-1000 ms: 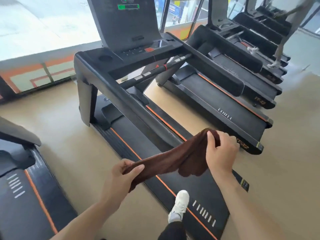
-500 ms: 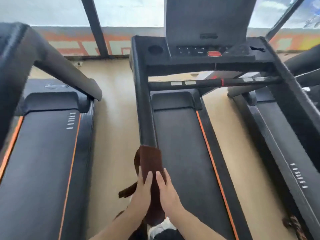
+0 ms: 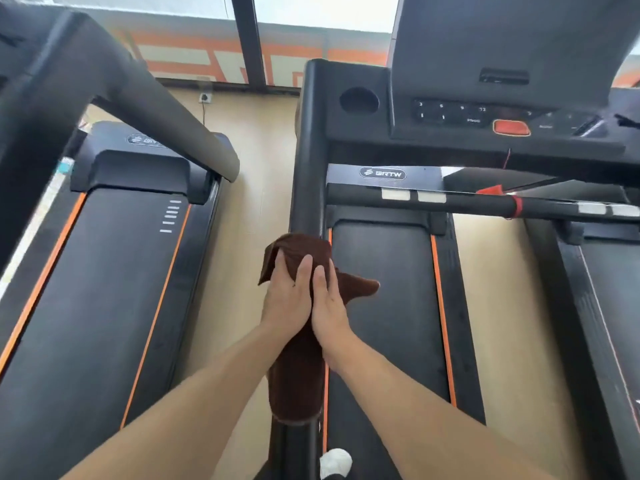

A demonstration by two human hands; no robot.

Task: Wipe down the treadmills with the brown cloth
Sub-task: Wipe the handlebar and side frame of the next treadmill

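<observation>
A brown cloth (image 3: 298, 382) is draped lengthwise over the black left handrail (image 3: 308, 168) of the middle treadmill (image 3: 381, 306). My left hand (image 3: 285, 299) and my right hand (image 3: 329, 310) lie side by side on the cloth, thumbs on top and fingers curled down each side of the rail, holding the cloth round it. One loose corner of the cloth sticks out to the right over the belt. The rail under the cloth is hidden.
The console (image 3: 450, 112), with a red button and a cup hole, is ahead, and a black crossbar (image 3: 467, 200) spans the belt. Another treadmill (image 3: 104, 271) stands to the left and one (image 3: 609, 289) to the right, with tan floor between. My white shoe (image 3: 334, 462) is below.
A second ago I held the cloth stretched in the air between both hands. Now it lies over the handrail, and both hands have slid forward along the rail towards the console.
</observation>
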